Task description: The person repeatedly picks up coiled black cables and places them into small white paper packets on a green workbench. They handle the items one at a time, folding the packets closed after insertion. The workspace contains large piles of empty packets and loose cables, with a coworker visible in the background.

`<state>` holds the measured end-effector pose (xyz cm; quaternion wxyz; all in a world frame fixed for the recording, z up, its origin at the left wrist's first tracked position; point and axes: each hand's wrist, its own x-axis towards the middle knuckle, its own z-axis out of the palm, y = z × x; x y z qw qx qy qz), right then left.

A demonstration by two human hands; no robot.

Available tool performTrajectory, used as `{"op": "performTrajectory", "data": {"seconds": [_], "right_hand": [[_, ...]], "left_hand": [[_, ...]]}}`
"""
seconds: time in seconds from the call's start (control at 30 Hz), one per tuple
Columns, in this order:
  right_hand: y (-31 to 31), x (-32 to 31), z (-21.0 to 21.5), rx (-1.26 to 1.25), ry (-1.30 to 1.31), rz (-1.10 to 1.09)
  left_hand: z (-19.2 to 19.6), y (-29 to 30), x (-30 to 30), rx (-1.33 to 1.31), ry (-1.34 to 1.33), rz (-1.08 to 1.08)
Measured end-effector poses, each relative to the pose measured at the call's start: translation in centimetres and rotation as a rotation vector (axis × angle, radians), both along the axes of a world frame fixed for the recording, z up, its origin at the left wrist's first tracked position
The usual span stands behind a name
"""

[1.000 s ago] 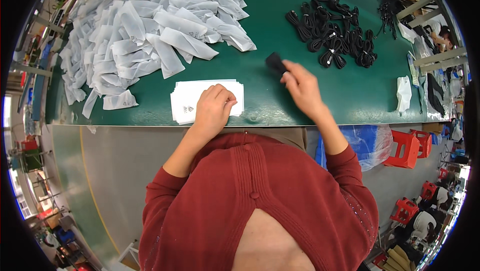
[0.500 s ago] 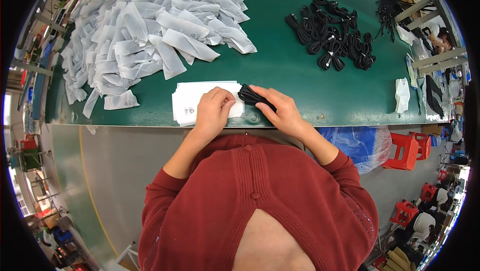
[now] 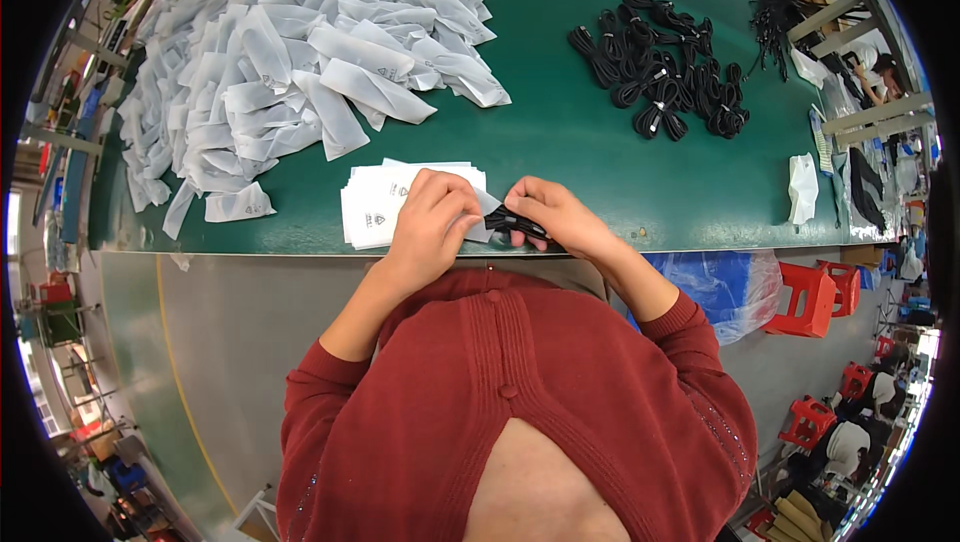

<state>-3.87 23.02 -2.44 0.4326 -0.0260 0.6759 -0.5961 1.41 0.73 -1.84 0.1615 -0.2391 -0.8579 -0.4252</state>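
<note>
A black cable bundle (image 3: 517, 225) is pinched in my right hand (image 3: 562, 217), its left end at the mouth of a translucent white bag (image 3: 487, 204). My left hand (image 3: 432, 222) has thumb and fingertips closed on the edge of that bag. Whether the cable's end is inside the bag I cannot tell, as fingers cover part of it. Under and beside my left hand lies a stack of flat white bags (image 3: 368, 204) with small printed marks, near the table's front edge.
A large heap of filled white bags (image 3: 290, 72) covers the back left of the green table (image 3: 545, 72). Several coiled black cables (image 3: 665, 72) lie at the back right. A crumpled white bag (image 3: 802, 189) sits near the right edge. Red stools (image 3: 803, 300) stand on the floor at right.
The cable bundle has turned and come down to the bag's mouth. My left fingers have lifted a bag's edge off the stack, and my right hand has shifted its grip on the cable.
</note>
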Motion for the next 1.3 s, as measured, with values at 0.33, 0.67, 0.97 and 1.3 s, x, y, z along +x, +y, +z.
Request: {"op": "performTrajectory", "data": {"seconds": [0.33,0.67,0.97,1.3], "right_hand": [[-2.8,1.0,1.1,-0.325,0.864,-0.215],[-1.7,-3.8,3.4,-0.399,1.014,-0.275],[-0.8,-7.8,3.2,0.303,1.581,-0.431],[9.2,-8.8,-2.2,1.18,1.566,-0.311]], "left_hand": [[2.2,-0.2,-2.4,0.255,-0.17,0.025],[7.2,-1.5,-8.5,0.628,-0.192,-0.061],[5.7,-6.4,-13.3,1.094,-0.335,0.106],[1.1,-4.5,-3.7,0.15,-0.101,0.188]]}}
